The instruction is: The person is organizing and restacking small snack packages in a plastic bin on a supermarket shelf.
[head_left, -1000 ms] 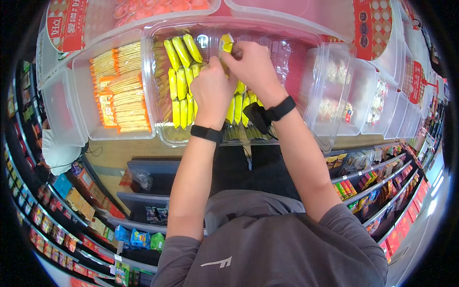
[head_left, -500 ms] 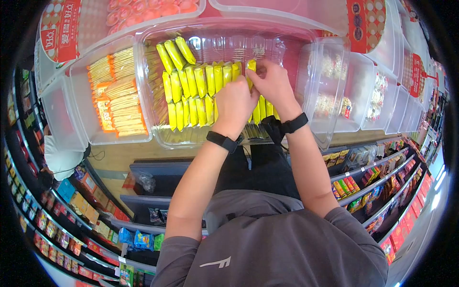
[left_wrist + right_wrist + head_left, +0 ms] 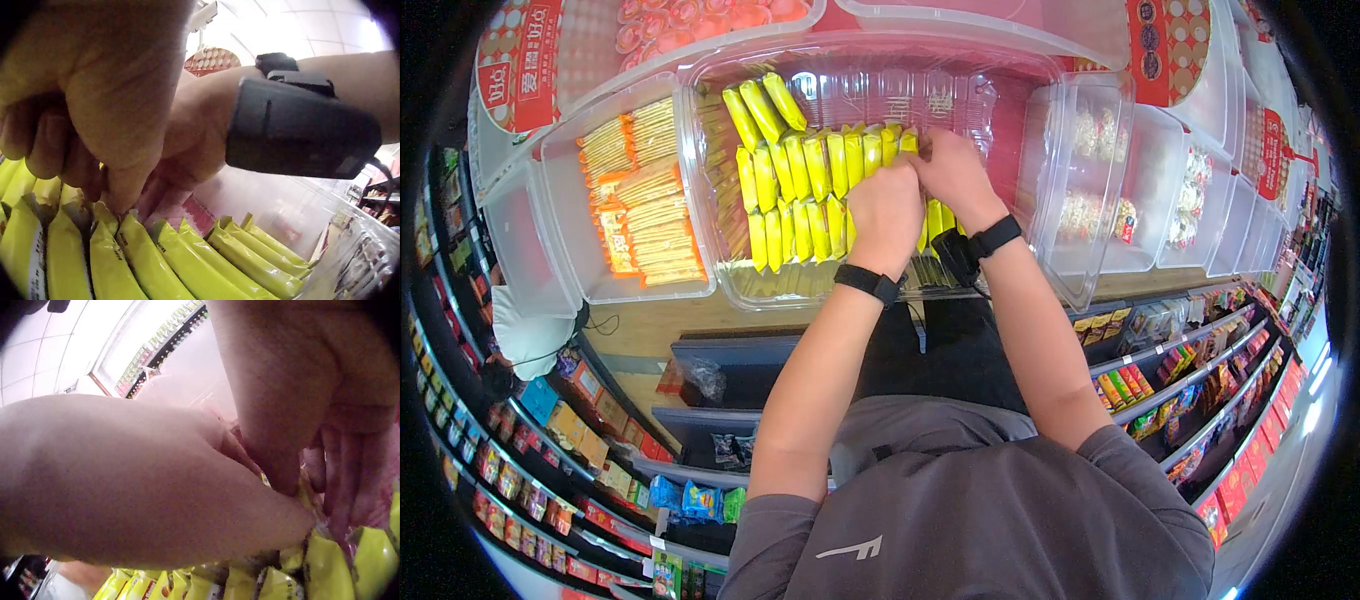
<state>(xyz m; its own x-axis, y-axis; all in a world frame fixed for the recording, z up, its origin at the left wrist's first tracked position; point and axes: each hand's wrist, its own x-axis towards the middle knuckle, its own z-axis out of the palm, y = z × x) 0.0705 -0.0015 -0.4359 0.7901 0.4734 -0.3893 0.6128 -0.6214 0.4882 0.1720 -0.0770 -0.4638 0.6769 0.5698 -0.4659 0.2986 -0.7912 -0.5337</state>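
Note:
Narrow yellow snack packets (image 3: 816,168) stand in close rows inside a clear plastic bin (image 3: 760,298). My left hand (image 3: 887,215) is at the right part of these rows, fingers curled, and in the left wrist view its thumb and fingertips pinch at the crimped top of a yellow packet (image 3: 105,215). Right beside it, my right hand (image 3: 955,178) pinches a yellow packet (image 3: 909,141) at the right end of the upper row between thumb and fingers. In the right wrist view its thumb and fingers close around a partly hidden wrapper; the left hand covers several packets.
Three yellow packets (image 3: 765,108) lean at the bin's back left. A bin of orange-ended packets (image 3: 655,200) adjoins on the left, and bins with white-wrapped sweets (image 3: 1085,217) on the right. A tub of pink-red items (image 3: 700,28) stands behind. Shelves flank the person.
Both hands moved right from the middle of the bin to the right end of the upper row. The packet held up by the right hand came down into line with that row.

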